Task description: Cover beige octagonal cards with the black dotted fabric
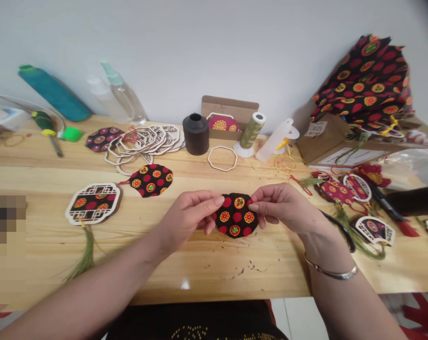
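Note:
Between my two hands is a piece of black patterned fabric (237, 217) with rounded, trimmed edges and red and yellow flower dots. My left hand (196, 210) pinches its left edge between thumb and fingers. On the opposite edge, my right hand (277, 205) pinches it the same way. Dark scraps (247, 270) lie on the wooden table below. To the left is a similar cut fabric piece (152, 180) with a red cord at its side. Farther left lies a lattice-framed ornament (93, 203) with a green tassel (84, 255).
Thin wooden frames (157, 141) are piled behind, near a black spool (196, 134) and a green thread cone (252, 132). One bare frame (222, 158) lies flat. Tasselled ornaments (373, 231) and a cardboard box (337, 141) topped with patterned fabric (365, 85) stand at right.

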Action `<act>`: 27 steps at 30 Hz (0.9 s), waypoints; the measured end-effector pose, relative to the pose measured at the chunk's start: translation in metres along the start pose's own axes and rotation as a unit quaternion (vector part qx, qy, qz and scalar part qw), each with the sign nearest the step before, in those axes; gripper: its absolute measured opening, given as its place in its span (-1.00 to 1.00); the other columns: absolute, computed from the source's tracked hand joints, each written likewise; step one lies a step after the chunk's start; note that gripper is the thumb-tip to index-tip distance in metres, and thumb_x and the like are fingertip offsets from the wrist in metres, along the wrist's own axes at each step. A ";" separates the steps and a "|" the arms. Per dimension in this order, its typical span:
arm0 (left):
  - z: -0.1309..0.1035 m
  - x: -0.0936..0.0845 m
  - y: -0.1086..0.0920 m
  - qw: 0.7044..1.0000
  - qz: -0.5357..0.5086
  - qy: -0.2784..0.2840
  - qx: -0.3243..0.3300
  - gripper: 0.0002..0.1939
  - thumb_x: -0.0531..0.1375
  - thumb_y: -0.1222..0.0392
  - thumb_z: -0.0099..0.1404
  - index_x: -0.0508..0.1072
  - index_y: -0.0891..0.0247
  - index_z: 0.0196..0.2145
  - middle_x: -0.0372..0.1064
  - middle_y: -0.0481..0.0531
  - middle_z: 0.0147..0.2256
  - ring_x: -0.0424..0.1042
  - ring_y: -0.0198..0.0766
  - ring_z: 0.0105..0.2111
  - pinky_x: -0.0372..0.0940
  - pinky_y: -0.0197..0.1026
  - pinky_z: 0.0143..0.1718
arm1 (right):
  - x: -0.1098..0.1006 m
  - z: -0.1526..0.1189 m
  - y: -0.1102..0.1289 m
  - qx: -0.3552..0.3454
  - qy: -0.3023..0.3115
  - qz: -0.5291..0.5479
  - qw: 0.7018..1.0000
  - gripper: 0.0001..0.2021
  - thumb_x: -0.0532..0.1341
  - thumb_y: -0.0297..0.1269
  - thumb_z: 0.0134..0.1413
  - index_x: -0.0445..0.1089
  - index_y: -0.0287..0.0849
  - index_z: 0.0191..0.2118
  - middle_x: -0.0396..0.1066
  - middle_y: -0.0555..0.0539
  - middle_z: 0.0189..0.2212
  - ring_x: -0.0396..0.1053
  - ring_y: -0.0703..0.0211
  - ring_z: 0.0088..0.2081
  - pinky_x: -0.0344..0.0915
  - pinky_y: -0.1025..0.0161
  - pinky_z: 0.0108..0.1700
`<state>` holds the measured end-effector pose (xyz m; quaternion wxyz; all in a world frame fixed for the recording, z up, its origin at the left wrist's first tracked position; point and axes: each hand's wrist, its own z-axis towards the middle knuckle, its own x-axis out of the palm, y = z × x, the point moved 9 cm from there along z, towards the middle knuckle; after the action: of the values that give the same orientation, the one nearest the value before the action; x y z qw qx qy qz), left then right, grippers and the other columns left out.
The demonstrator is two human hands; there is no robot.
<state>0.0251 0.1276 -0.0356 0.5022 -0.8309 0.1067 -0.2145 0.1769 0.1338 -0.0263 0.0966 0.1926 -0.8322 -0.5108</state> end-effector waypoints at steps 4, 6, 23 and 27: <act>0.002 -0.005 -0.003 0.996 0.083 -0.021 0.025 -0.83 0.20 0.15 0.22 0.51 0.29 -0.31 0.21 -0.19 -0.70 0.12 -0.49 -0.67 0.02 -0.35 -0.57 | -0.004 0.000 0.002 -0.004 -0.023 -0.019 1.000 -0.72 0.35 -0.09 -0.15 0.44 -0.24 -0.43 0.36 0.03 -0.74 0.13 0.41 -0.70 -0.11 0.35 -0.64; 0.003 -0.005 -0.002 0.996 0.088 -0.017 0.026 -0.82 0.17 0.17 0.22 0.52 0.29 -0.28 0.21 -0.18 -0.70 0.12 -0.47 -0.67 0.01 -0.34 -0.57 | -0.006 0.000 0.002 -0.004 -0.034 -0.021 0.999 -0.72 0.35 -0.09 -0.15 0.44 -0.23 -0.44 0.37 0.04 -0.73 0.14 0.40 -0.69 -0.11 0.35 -0.63; 0.000 -0.001 0.010 0.973 0.213 -0.043 -0.077 -0.88 0.18 0.19 0.15 0.43 0.29 -0.47 0.23 -0.19 -0.72 0.17 -0.44 -0.72 0.06 -0.34 -0.62 | -0.003 0.000 -0.013 0.063 -0.001 -0.099 0.993 -0.85 0.34 -0.25 -0.11 0.43 -0.22 -0.47 0.39 0.04 -0.66 0.28 0.38 -0.64 0.12 0.41 -0.63; 0.000 -0.003 0.010 0.969 0.231 -0.055 -0.065 -0.86 0.16 0.18 0.15 0.47 0.28 -0.46 0.30 -0.13 -0.67 0.15 -0.43 -0.72 0.03 -0.31 -0.65 | -0.006 0.003 -0.011 0.046 -0.026 -0.128 0.990 -0.86 0.33 -0.27 -0.13 0.42 -0.23 -0.52 0.36 0.06 -0.67 0.21 0.39 -0.64 0.14 0.38 -0.60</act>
<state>0.0226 0.1238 -0.0450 0.4879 -0.8253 0.2814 -0.0395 0.1834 0.1345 -0.0375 0.0001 0.2887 -0.8254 -0.4852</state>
